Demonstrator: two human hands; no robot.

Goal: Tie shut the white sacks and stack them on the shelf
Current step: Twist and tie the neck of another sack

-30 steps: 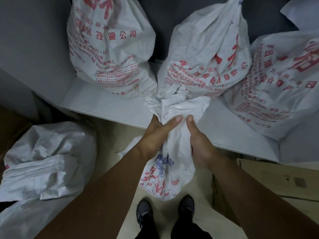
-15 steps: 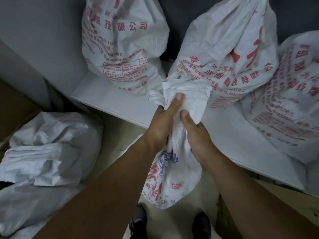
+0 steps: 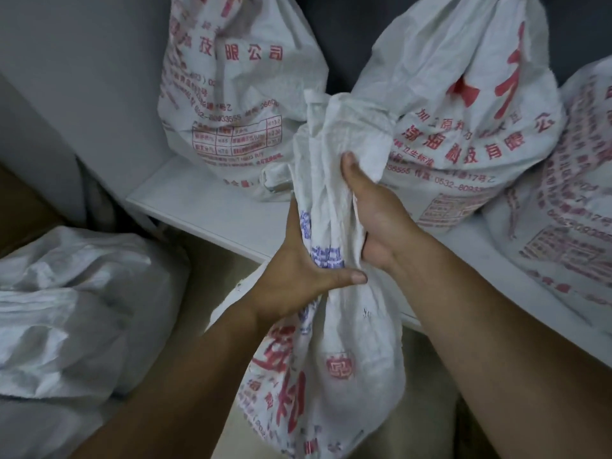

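Note:
A white sack (image 3: 351,369) with red and blue print hangs in front of me, its gathered neck bunched upward. My left hand (image 3: 298,270) grips the neck low down, thumb wrapped across the front. My right hand (image 3: 374,210) grips the neck higher up, thumb pressed into the crumpled top. Three filled white sacks with red print stand on the white shelf (image 3: 205,210): one at the back left (image 3: 238,104), one in the middle (image 3: 463,120) and one at the right edge (image 3: 569,207).
More white sacks (image 3: 76,313) lie heaped on the floor at the left. A grey wall panel (image 3: 76,77) bounds the shelf on the left. Beige floor (image 3: 212,276) shows below the shelf's front edge.
The sack has been lifted higher and closer to the shelf. My left hand slid down the neck, while my right hand moved up to the bunched top. The view has closed in.

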